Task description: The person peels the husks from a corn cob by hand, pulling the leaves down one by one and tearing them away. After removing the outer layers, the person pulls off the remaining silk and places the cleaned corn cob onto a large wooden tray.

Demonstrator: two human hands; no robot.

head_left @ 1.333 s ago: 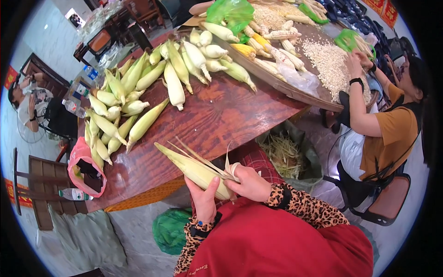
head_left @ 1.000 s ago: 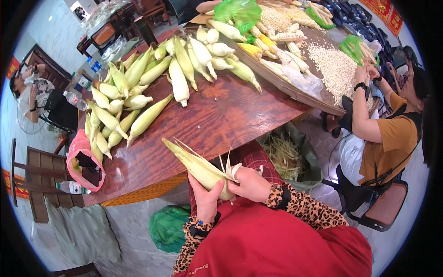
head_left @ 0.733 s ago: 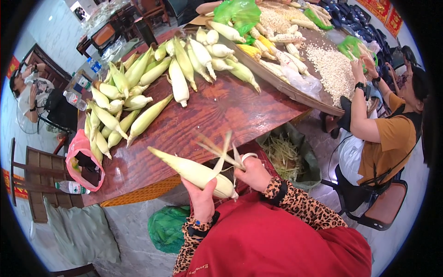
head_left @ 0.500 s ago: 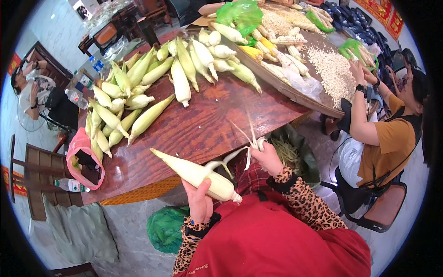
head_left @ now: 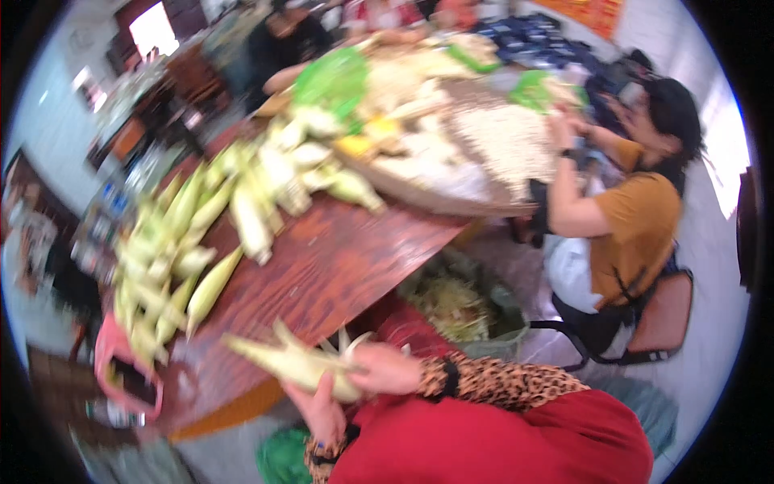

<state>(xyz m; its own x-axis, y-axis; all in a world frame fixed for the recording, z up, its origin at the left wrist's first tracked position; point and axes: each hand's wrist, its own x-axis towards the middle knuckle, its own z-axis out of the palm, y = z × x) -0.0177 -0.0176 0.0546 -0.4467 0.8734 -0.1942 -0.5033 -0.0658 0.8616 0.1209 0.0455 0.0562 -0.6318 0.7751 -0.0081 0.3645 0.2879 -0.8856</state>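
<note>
My left hand (head_left: 322,413) holds an ear of corn (head_left: 292,363) from below, its pointed tip to the left over the near edge of the table. Pale green husk still wraps the ear. Against the ear's right end, my right hand (head_left: 389,369) is closed on husk strips (head_left: 347,345), and loose ends stick up by the fingers. Motion blur hides exactly how the fingertips grip. A pile of unshelled corn ears (head_left: 181,234) lies on the far left part of the red-brown table (head_left: 322,282).
A large tray (head_left: 451,203) holds loose kernels (head_left: 508,145) and cobs. Beneath the table's right side, a bin (head_left: 504,343) contains husk scraps. A pink bag (head_left: 113,347) sits at the left edge. To the right, a person in a brown shirt (head_left: 637,210) handles cobs; others sit beyond.
My right hand has come left to the ear, where it was apart holding torn husk strips. The view has turned right, so the table and pile appear shifted left and lower.
</note>
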